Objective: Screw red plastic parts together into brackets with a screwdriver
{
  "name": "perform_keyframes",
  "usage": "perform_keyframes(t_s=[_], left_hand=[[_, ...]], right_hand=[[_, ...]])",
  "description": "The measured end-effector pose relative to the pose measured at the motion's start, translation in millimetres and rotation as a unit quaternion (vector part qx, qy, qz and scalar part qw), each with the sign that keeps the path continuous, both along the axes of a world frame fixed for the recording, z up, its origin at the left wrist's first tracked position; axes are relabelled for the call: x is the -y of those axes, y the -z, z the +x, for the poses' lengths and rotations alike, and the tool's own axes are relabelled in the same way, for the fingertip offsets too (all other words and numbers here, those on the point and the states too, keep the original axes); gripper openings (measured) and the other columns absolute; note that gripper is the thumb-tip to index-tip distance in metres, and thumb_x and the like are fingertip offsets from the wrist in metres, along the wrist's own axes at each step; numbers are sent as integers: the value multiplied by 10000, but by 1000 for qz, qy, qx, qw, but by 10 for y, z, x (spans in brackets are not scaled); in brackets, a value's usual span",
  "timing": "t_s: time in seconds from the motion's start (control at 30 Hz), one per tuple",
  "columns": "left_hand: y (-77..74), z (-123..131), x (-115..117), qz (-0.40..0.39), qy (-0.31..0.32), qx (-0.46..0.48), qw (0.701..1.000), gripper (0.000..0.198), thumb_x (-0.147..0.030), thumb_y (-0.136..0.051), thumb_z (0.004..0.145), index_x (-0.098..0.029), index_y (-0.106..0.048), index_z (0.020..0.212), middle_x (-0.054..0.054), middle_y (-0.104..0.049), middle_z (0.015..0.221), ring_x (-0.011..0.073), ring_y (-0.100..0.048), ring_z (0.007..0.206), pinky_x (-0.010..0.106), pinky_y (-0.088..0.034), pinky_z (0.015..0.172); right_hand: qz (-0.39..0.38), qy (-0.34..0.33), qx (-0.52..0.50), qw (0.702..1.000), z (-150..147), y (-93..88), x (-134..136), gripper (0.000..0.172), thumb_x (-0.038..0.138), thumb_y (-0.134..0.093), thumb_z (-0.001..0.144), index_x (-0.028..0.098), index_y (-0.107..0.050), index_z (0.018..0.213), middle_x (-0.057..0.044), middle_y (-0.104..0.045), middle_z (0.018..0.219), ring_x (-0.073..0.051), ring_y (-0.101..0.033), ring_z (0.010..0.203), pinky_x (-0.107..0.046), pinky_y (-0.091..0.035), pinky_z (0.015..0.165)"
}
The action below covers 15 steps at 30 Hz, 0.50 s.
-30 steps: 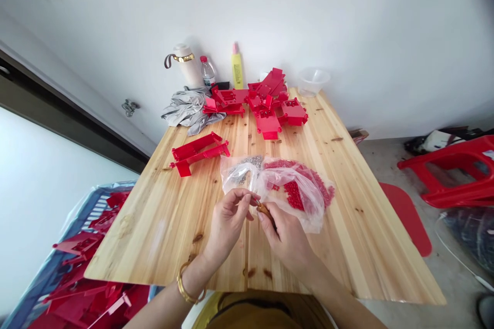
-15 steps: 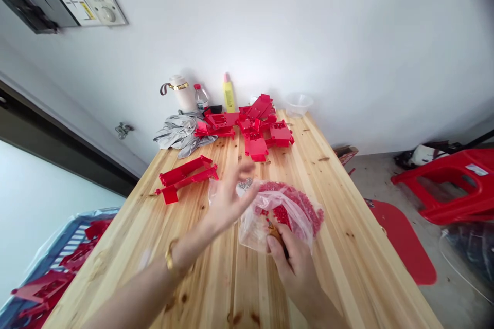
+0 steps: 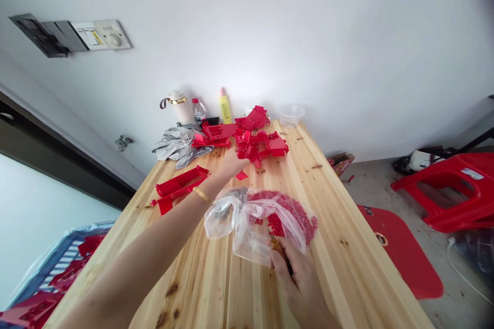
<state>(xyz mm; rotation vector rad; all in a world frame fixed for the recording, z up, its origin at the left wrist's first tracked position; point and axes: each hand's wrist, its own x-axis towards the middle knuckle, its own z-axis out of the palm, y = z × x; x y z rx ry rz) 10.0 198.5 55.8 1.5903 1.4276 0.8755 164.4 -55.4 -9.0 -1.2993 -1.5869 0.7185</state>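
Note:
My left hand (image 3: 230,162) is stretched far across the wooden table (image 3: 339,247) and its fingers are closed on a red plastic part (image 3: 247,153) at the near edge of a pile of red plastic parts (image 3: 266,141). A gold bangle sits on that wrist. My right hand (image 3: 299,277) rests near the table's front, fingers wrapped round a small brown-handled tool (image 3: 280,249). Just in front of it lies a clear plastic bag (image 3: 247,226) holding small red pieces and some small silvery ones.
A long red part (image 3: 175,187) lies at the left of the table. Grey cloth (image 3: 175,146), a flask (image 3: 179,105), a water bottle (image 3: 198,109), a yellow bottle (image 3: 225,106) and a clear cup (image 3: 290,114) stand at the far end. Red stools (image 3: 447,195) are on the floor right; a blue crate (image 3: 46,272) of red parts left.
My left hand left the tool tip near my right hand and reached forward to the red pile, closing on a part. My view tilted upward. The right hand stayed by the bag.

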Motion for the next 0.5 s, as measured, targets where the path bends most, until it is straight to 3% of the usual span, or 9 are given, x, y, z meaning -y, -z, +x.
perform_keyframes(t_s=[0.1, 0.17, 0.3, 0.37, 0.5], left_hand=[[5, -423, 398, -25, -15, 58, 998, 477, -281, -625, 722, -140, -604, 1178, 87, -680, 943, 203, -647, 767, 281, -495, 623], [6, -650, 684, -61, -11, 155, 986, 466, -303, -616, 736, -133, -617, 1170, 81, -692, 924, 187, -648, 734, 287, -522, 639], [4, -894, 1194, -160, 14, 394, 905, 427, -217, -706, 683, -118, -674, 1097, 91, -738, 924, 191, -683, 740, 303, -562, 710], [10, -922, 1401, -162, 10, 417, 894, 422, -178, -728, 681, -137, -700, 1100, 78, -758, 921, 177, -691, 708, 277, -561, 695], [77, -906, 1698, -142, 36, 399, 905, 411, -234, -740, 749, -184, -718, 1156, 70, -776, 974, 217, -727, 812, 277, -570, 724]], right_hand=[[-8, -16, 2, 1000, -37, -34, -61, 274, 351, -428, 1019, 199, -611, 1156, -44, -706, 832, -195, -680, 729, -269, -530, 676], [-15, -35, -2, 999, -80, -94, -120, 274, 350, -413, 1023, 198, -611, 1138, -32, -691, 783, -189, -672, 697, -270, -521, 652], [-1, -59, 6, 998, -191, -266, -273, 236, 337, -406, 1023, 208, -602, 997, -19, -665, 738, -175, -644, 644, -272, -484, 615], [4, -56, 25, 998, -248, -348, -351, 222, 332, -416, 1016, 212, -590, 946, -21, -665, 748, -177, -638, 649, -279, -465, 616], [8, -50, 63, 997, -346, -450, -458, 224, 316, -420, 1011, 217, -565, 873, -13, -651, 721, -177, -624, 643, -283, -427, 604]])
